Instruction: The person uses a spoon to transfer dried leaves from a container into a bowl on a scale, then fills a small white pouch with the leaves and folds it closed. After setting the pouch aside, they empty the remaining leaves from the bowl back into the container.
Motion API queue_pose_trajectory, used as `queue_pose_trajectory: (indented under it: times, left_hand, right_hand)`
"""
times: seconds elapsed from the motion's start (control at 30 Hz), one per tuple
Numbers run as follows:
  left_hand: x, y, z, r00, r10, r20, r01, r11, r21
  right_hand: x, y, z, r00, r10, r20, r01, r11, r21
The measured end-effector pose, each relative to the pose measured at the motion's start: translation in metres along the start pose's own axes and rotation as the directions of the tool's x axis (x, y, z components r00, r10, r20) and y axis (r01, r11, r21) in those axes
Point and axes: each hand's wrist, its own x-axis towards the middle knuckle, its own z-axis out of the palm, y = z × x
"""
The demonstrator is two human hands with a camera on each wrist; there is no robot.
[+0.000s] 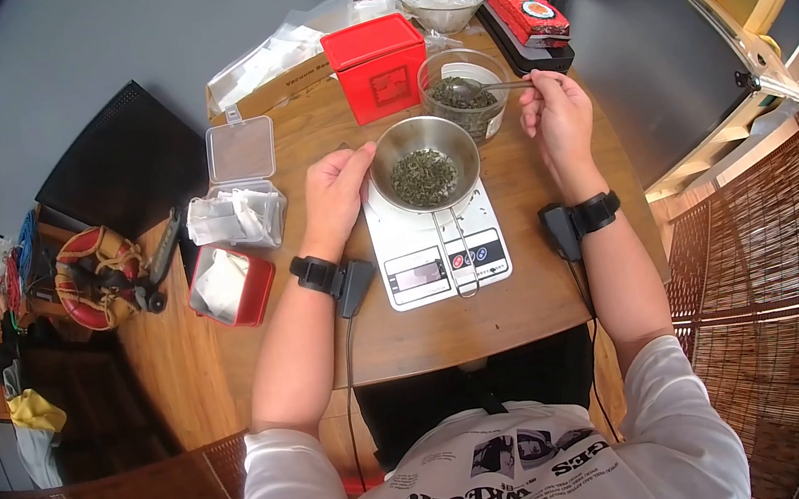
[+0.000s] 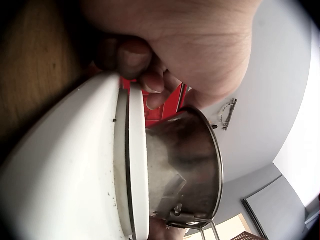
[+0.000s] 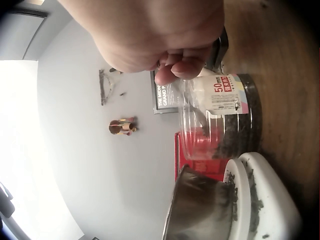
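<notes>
My right hand [image 1: 561,117] pinches the handle of a metal spoon [image 1: 511,85], whose bowl dips into a clear plastic jar [image 1: 494,121] of dried dark-green leaves. A steel cup [image 1: 397,197] with a folding wire handle stands on a white kitchen scale [image 1: 398,240], and chopped leaves [image 1: 423,176] cover its bottom. Beside the cup is my left hand [image 1: 337,192], its thumb side right at the rim. In the left wrist view its fingers [image 2: 134,57] curl loosely near the scale's platform, not round the cup.
A lidded red box [image 1: 378,69] stands behind the cup. To the left sit a clear box [image 1: 255,223] of white packets and an open red tin [image 1: 259,293]. Farther back are a glass bowl [image 1: 445,16] and a red package [image 1: 530,15]. Leaf crumbs dot the scale.
</notes>
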Motion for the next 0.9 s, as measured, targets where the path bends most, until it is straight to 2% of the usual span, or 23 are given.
queue_pose_trajectory:
  times: [0.13, 0.23, 0.3, 0.33, 0.4, 0.53, 0.6, 0.63, 0.7, 0.73, 0.8, 0.9]
  left_hand:
    - [-0.001, 0.002, 0.000, 1.000, 0.006, 0.001, -0.006, 1.000, -0.002]
    - [-0.001, 0.004, 0.000, 1.000, -0.009, 0.001, 0.009, 1.000, -0.010]
    - [-0.003, 0.009, 0.001, 0.999, -0.047, -0.004, 0.047, 0.999, -0.004]
    - [-0.002, 0.007, 0.001, 0.999, -0.047, -0.004, 0.047, 0.999, -0.004]
    - [-0.001, 0.004, 0.001, 1.000, -0.004, 0.000, 0.004, 1.000, 0.003]
    - [-0.002, 0.005, 0.000, 1.000, -0.004, 0.002, 0.004, 1.000, 0.011]
    - [-0.002, 0.008, 0.001, 0.998, -0.056, -0.006, 0.056, 0.998, -0.005]
    - [-0.002, 0.007, 0.001, 0.998, -0.056, -0.007, 0.056, 0.998, -0.006]
    - [-0.001, 0.003, 0.001, 1.000, 0.005, 0.001, -0.005, 1.000, 0.004]
    - [-0.001, 0.001, 0.000, 1.000, 0.005, 0.001, -0.005, 1.000, 0.004]
    - [-0.001, 0.001, 0.000, 1.000, -0.007, 0.004, 0.007, 1.000, 0.003]
    - [-0.001, 0.002, 0.000, 1.000, 0.000, 0.004, 0.000, 1.000, 0.009]
  right_hand:
    - [-0.003, -0.009, 0.002, 1.000, -0.006, 0.007, 0.006, 0.998, 0.067]
    - [-0.006, -0.015, 0.003, 0.997, -0.010, 0.071, -0.002, 0.985, 0.172]
    - [-0.010, -0.018, 0.003, 0.972, -0.055, 0.228, -0.002, 0.970, 0.241]
    - [-0.011, -0.020, 0.003, 0.972, -0.055, 0.228, -0.002, 0.970, 0.242]
    - [-0.014, -0.024, 0.003, 0.889, -0.013, 0.458, -0.044, 0.993, 0.113]
    - [-0.019, -0.029, 0.006, 0.883, -0.018, 0.469, -0.002, 0.999, 0.042]
    - [-0.018, -0.031, 0.008, 0.948, -0.104, 0.302, 0.074, 0.991, 0.107]
    - [-0.018, -0.030, 0.009, 0.948, -0.104, 0.302, 0.075, 0.991, 0.107]
    - [-0.016, -0.029, 0.010, 0.975, -0.146, 0.166, 0.154, 0.987, -0.036]
    - [-0.014, -0.025, 0.010, 0.975, -0.146, 0.166, 0.154, 0.987, -0.036]
    - [-0.011, -0.015, 0.008, 0.956, -0.207, 0.209, 0.266, 0.911, -0.314]
    - [-0.012, -0.008, 0.008, 0.956, -0.134, 0.261, 0.238, 0.874, -0.423]
